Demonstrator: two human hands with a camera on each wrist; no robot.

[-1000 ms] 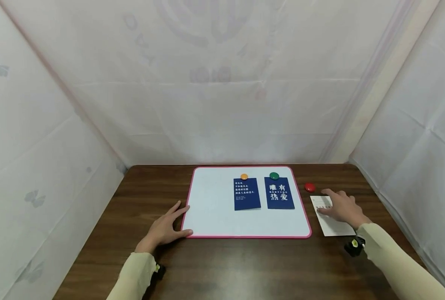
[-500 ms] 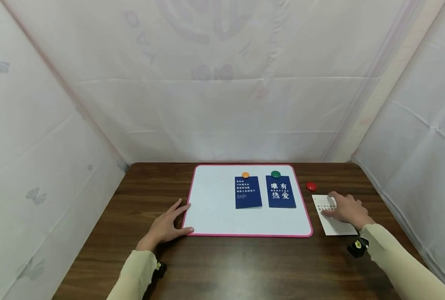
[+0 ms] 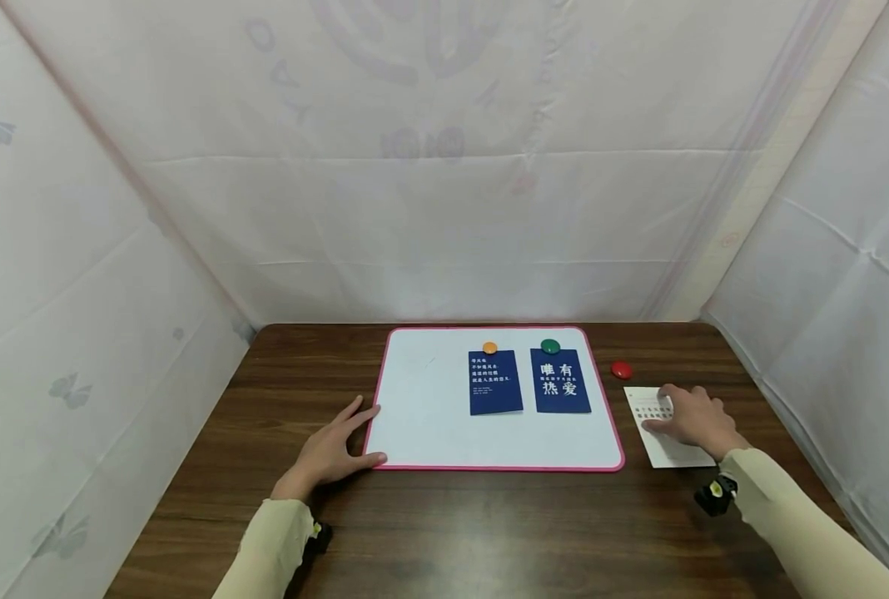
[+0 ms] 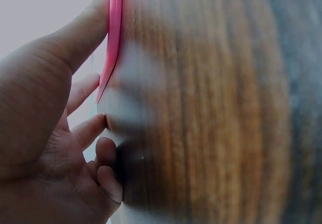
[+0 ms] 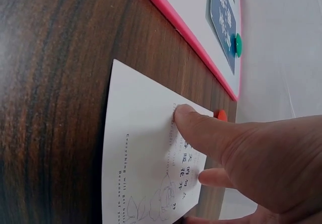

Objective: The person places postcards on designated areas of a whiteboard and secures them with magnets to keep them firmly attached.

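A: What is seen at the left side?

B: The left hand (image 3: 332,453) is laid flat on the tabletop (image 3: 489,532), fingers straight and spread, with the fingertips touched against the pink left rim of the whiteboard (image 3: 422,416). Nothing is gripped by it.

A: And on the board itself?

B: Two blue cards are held there side by side: the left blue card (image 3: 494,383) under an orange magnet (image 3: 489,348), the right blue card (image 3: 562,381) under a green magnet (image 3: 549,346).

A: What lies further right?

B: A red magnet (image 3: 621,369) is seen on the bare wood just beyond the board's right rim. Just nearer the person, a white card (image 3: 665,449) is lain on the tabletop, its long axis run away from the person, roughly parallel to the board's right edge.

A: Which hand is nearer to it?

B: The right hand (image 3: 690,416), by far; the card is pressed under its fairly straight fingers (image 5: 201,131), not pinched. The board lies to that hand's left, and the left hand is kept well apart, across the whole board.
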